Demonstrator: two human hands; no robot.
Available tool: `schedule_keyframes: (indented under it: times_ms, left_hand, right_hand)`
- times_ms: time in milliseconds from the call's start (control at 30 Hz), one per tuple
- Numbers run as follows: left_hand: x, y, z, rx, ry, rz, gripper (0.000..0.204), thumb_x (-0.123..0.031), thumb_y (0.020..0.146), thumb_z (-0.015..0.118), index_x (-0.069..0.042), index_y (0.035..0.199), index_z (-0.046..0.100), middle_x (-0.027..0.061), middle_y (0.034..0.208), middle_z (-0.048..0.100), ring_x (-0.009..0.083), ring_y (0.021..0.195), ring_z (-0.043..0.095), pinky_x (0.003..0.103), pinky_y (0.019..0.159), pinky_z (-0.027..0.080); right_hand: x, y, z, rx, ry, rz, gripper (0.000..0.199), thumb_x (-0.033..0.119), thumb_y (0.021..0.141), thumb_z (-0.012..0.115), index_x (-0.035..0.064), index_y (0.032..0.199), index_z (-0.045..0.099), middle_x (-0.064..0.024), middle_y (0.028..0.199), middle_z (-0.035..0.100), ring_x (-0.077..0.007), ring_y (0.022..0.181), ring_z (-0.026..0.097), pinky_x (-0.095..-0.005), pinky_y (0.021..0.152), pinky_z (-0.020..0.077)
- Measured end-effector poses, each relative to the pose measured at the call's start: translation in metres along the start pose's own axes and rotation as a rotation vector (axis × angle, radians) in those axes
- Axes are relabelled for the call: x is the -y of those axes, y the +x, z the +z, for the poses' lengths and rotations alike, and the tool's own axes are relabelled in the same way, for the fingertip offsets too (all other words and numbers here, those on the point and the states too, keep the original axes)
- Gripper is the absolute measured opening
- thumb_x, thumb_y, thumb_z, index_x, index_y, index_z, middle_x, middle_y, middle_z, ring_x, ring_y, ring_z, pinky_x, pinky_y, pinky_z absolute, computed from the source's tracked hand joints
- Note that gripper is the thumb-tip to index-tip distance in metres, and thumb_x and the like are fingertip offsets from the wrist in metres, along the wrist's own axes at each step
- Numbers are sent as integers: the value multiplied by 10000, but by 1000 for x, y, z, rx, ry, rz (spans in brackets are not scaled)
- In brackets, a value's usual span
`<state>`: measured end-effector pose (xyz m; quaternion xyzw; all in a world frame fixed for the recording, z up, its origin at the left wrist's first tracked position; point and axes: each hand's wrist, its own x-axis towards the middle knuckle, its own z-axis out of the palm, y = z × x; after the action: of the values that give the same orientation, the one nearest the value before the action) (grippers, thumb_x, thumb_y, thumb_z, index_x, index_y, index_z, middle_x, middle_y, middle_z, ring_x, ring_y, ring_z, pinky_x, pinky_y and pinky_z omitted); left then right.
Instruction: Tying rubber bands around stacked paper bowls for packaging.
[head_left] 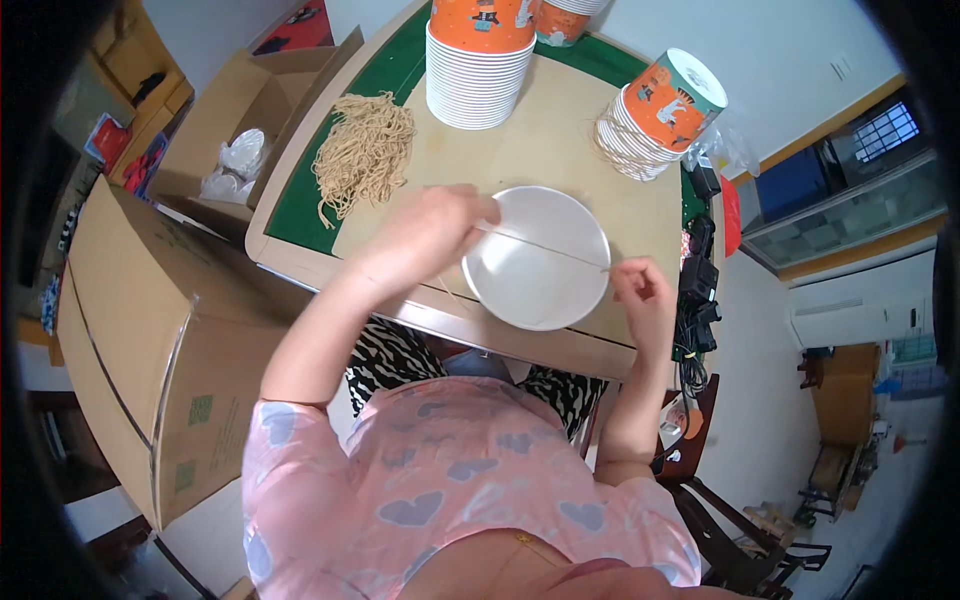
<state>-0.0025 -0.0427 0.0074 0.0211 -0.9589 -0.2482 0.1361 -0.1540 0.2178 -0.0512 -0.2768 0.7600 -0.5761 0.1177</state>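
A white paper bowl (pixel 535 270) sits on the tan board near the table's front edge. A thin pale string (pixel 545 251) is stretched taut across the bowl's opening. My left hand (pixel 425 235) pinches the string's left end at the bowl's left rim. My right hand (pixel 642 290) pinches its right end just past the right rim. A heap of loose tan strings (pixel 362 152) lies on the table to the left, behind my left hand.
A tall stack of orange-and-white paper bowls (pixel 480 60) stands behind the bowl. A second stack (pixel 655 115) lies tipped at the right. Open cardboard boxes (pixel 230 125) stand left of the table, a large one (pixel 150 340) nearer me. Black cables (pixel 695 290) hang at the right edge.
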Motion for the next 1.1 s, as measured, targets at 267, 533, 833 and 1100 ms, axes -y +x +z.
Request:
schedule_keyframes:
  times_ms: [267, 533, 833, 1100]
  left_hand:
    - [5, -8, 24, -26, -13, 96, 127, -114, 778, 626, -88, 899, 651, 101, 842, 652, 309, 821, 645, 423, 687, 510]
    - [-25, -8, 49, -49, -522, -163, 353, -82, 875, 594, -34, 1219, 531, 99, 808, 644, 224, 707, 635, 312, 626, 494]
    - [-48, -20, 64, -119, -1329, -80, 324, 71, 916, 424, -21, 1148, 630, 103, 1041, 653, 148, 971, 613, 229, 777, 495]
    - [-14, -11, 73, -127, -152, 217, 239, -30, 754, 666, -58, 991, 671, 116, 919, 654, 257, 930, 628, 440, 942, 446]
  right_hand:
    - [-26, 93, -6, 27, -180, -98, 110, 41, 848, 624, -17, 942, 624, -7, 734, 615, -34, 627, 517, -192, 564, 419]
    - [9, 50, 32, -242, -99, -321, 116, 35, 869, 604, 3, 978, 632, -24, 824, 614, -81, 740, 554, -214, 700, 445]
    - [21, -43, 89, 354, 468, 113, 222, 91, 917, 580, 7, 1122, 574, -46, 898, 640, -119, 823, 626, -250, 730, 500]
    - [-11, -54, 65, -35, 226, 66, 110, 51, 903, 576, -1, 988, 622, -69, 831, 675, -109, 732, 642, -224, 667, 503]
